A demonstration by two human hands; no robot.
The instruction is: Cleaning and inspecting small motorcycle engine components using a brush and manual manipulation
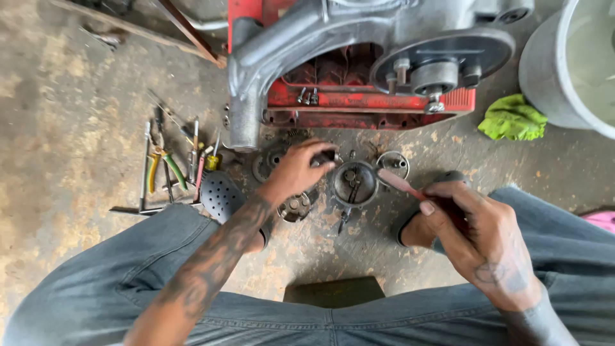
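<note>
"While you sit there, what are your hands doing?"

"My left hand [300,168] pinches a small dark metal part [325,157] on the floor, just beside a round metal cup [354,184]. My right hand [477,234] is closed around a red-handled tool [400,183], pointing at the cup."

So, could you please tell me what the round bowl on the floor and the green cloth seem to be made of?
The round bowl looks like bare grey metal, dull and grimy, with small parts inside. The green cloth seems soft woven fabric: it lies crumpled in folds.
</note>
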